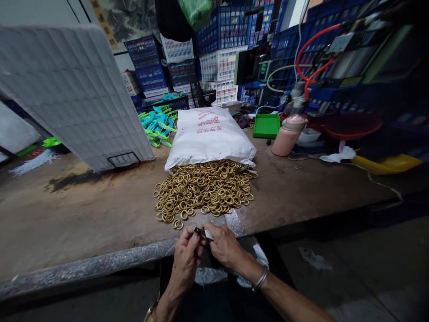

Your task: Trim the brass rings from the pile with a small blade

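My right hand (227,247) is closed around a small knife-like tool (201,232) with a dark flat blade and a pale handle, its blade pointing left. Fingers pinched together, my left hand (186,255) meets the blade's tip; whatever it grips is too small to make out. Both hands are at the table's front edge. Just beyond them lies a heap of gold-coloured rings (204,188), spilling from the mouth of a white sack (211,138) with red print.
The wooden table (100,214) has a wrapped front edge. A white ribbed panel (77,94) leans at left, beside turquoise and green plastic pieces (157,123). A green tray (266,126), a pink bottle (288,136) and a yellow scoop (385,164) lie right. Stacked crates (219,65) stand behind.
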Demonstrator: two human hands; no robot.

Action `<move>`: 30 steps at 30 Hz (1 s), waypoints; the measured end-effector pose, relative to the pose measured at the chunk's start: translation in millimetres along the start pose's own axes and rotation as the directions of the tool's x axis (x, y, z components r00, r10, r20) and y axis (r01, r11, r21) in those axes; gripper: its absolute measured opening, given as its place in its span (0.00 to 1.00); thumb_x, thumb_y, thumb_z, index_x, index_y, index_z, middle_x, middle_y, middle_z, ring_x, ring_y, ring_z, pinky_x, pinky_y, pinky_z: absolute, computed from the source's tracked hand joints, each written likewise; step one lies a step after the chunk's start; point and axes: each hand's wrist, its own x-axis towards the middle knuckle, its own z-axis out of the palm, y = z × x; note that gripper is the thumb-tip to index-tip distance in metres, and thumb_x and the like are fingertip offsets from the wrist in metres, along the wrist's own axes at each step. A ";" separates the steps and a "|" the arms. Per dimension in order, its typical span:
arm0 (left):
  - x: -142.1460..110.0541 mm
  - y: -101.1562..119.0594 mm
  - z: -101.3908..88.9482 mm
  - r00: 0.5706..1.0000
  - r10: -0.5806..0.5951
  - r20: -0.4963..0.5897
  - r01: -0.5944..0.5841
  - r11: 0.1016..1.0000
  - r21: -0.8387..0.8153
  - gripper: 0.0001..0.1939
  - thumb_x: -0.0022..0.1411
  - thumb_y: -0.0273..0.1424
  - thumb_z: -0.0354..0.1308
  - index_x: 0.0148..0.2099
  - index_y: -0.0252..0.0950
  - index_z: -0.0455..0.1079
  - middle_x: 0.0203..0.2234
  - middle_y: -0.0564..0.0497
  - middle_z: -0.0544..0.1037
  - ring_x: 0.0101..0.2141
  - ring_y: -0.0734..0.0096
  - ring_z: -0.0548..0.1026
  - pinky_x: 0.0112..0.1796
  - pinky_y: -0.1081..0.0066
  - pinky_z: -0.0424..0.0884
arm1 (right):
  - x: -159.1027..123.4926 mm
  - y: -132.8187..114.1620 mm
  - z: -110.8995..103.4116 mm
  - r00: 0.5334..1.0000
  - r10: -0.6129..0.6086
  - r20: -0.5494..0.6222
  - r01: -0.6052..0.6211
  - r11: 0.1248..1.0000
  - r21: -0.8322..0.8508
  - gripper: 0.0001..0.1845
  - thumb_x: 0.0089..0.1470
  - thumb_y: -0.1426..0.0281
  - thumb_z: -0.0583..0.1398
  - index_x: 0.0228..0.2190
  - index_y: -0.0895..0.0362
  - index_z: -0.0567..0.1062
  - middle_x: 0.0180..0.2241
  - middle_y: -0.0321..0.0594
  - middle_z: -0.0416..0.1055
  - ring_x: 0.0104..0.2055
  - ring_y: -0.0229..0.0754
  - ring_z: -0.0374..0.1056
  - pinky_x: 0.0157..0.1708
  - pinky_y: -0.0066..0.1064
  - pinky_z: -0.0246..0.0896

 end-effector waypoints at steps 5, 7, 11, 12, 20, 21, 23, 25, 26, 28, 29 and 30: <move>1.2 -3.8 -4.4 0.999 0.035 0.007 -0.035 0.998 0.053 0.15 0.50 0.40 0.59 0.33 0.38 0.58 0.18 0.59 0.68 0.14 0.85 0.58 0.16 0.81 0.48 | -2.0 -5.6 -4.4 0.999 0.043 0.019 -0.042 0.998 -0.054 0.16 0.41 0.79 0.48 0.34 0.56 0.66 0.27 0.37 0.70 0.30 0.39 0.63 0.28 0.28 0.45; 2.3 -5.1 -6.9 0.999 0.049 0.017 -0.050 0.995 0.081 0.15 0.51 0.41 0.58 0.33 0.37 0.58 0.17 0.59 0.67 0.14 0.85 0.57 0.16 0.82 0.48 | -2.2 -7.5 -6.0 0.998 0.047 0.032 -0.044 0.996 -0.071 0.16 0.41 0.79 0.48 0.34 0.56 0.66 0.28 0.37 0.70 0.30 0.39 0.63 0.28 0.28 0.45; 4.2 -6.9 -10.0 0.996 0.087 0.029 -0.090 0.987 0.134 0.15 0.52 0.43 0.56 0.32 0.37 0.58 0.15 0.61 0.64 0.13 0.85 0.53 0.15 0.82 0.46 | -2.2 -7.7 -5.4 0.998 0.041 0.041 -0.037 0.995 -0.091 0.17 0.40 0.79 0.48 0.35 0.57 0.65 0.28 0.38 0.69 0.31 0.40 0.63 0.29 0.28 0.44; 4.2 -7.0 -10.2 0.995 0.096 0.031 -0.100 0.984 0.145 0.15 0.52 0.43 0.56 0.31 0.37 0.58 0.15 0.61 0.64 0.13 0.85 0.53 0.14 0.81 0.46 | -2.0 -7.4 -4.7 0.998 0.044 0.038 -0.041 0.995 -0.092 0.17 0.40 0.79 0.48 0.35 0.57 0.65 0.29 0.38 0.69 0.31 0.39 0.62 0.29 0.28 0.44; 4.1 -4.1 -13.0 0.984 0.174 0.050 -0.180 0.958 0.222 0.16 0.52 0.43 0.56 0.27 0.35 0.61 0.16 0.59 0.64 0.15 0.84 0.55 0.17 0.81 0.51 | 3.6 -6.9 -7.0 0.996 0.026 0.081 -0.023 0.999 -0.037 0.14 0.42 0.79 0.49 0.33 0.57 0.67 0.26 0.37 0.69 0.29 0.38 0.63 0.27 0.27 0.45; 4.1 -4.3 -13.9 0.980 0.189 0.057 -0.197 0.952 0.234 0.16 0.52 0.43 0.57 0.27 0.35 0.61 0.16 0.59 0.64 0.15 0.84 0.55 0.17 0.81 0.51 | 4.5 -5.9 -7.8 0.995 0.005 0.102 -0.004 1.000 -0.016 0.13 0.42 0.78 0.49 0.32 0.57 0.67 0.25 0.38 0.69 0.29 0.38 0.63 0.27 0.27 0.45; 2.3 -4.7 -15.2 0.977 0.201 0.065 -0.211 0.948 0.239 0.17 0.52 0.43 0.57 0.26 0.34 0.61 0.15 0.59 0.63 0.14 0.85 0.54 0.16 0.81 0.50 | 6.0 -2.3 -8.3 0.989 -0.037 0.142 0.036 0.999 0.010 0.12 0.43 0.78 0.49 0.31 0.57 0.68 0.26 0.38 0.69 0.28 0.38 0.63 0.27 0.26 0.46; -2.6 -4.4 -15.0 0.980 0.183 0.074 -0.195 0.954 0.229 0.17 0.52 0.43 0.56 0.25 0.34 0.60 0.14 0.60 0.60 0.13 0.86 0.52 0.15 0.81 0.48 | 7.8 2.0 -7.4 0.988 -0.036 0.148 0.041 0.999 -0.033 0.12 0.43 0.78 0.49 0.31 0.58 0.68 0.27 0.40 0.70 0.29 0.39 0.63 0.27 0.27 0.46; -6.0 -3.4 -14.4 0.983 0.162 0.083 -0.177 0.960 0.217 0.17 0.53 0.43 0.56 0.25 0.35 0.59 0.13 0.60 0.60 0.13 0.86 0.51 0.15 0.81 0.47 | 9.1 3.7 -6.4 0.991 -0.016 0.134 0.027 0.997 -0.077 0.13 0.44 0.78 0.49 0.32 0.59 0.68 0.28 0.42 0.70 0.30 0.40 0.64 0.27 0.27 0.47; -13.3 0.2 -12.9 0.988 0.105 0.112 -0.122 0.979 0.160 0.16 0.54 0.42 0.56 0.26 0.35 0.59 0.14 0.60 0.63 0.12 0.86 0.51 0.14 0.81 0.46 | 13.4 4.6 -4.1 0.996 0.022 0.092 -0.007 0.987 -0.159 0.14 0.44 0.78 0.49 0.34 0.59 0.68 0.28 0.43 0.70 0.31 0.41 0.64 0.28 0.28 0.47; -16.4 2.7 -12.5 0.989 0.071 0.128 -0.086 0.990 0.114 0.15 0.54 0.41 0.56 0.27 0.36 0.58 0.15 0.59 0.64 0.12 0.86 0.51 0.14 0.81 0.45 | 16.8 3.4 -2.7 0.997 0.021 0.074 -0.007 0.984 -0.176 0.15 0.45 0.78 0.49 0.35 0.59 0.67 0.28 0.43 0.70 0.31 0.41 0.64 0.28 0.28 0.47; -18.6 5.6 -12.7 0.990 0.039 0.136 -0.048 0.997 0.061 0.14 0.54 0.41 0.56 0.28 0.36 0.58 0.16 0.58 0.66 0.12 0.86 0.52 0.14 0.81 0.45 | 20.9 1.1 -1.1 0.998 0.007 0.059 0.004 0.984 -0.177 0.15 0.45 0.78 0.49 0.36 0.59 0.67 0.29 0.43 0.70 0.31 0.41 0.64 0.28 0.28 0.47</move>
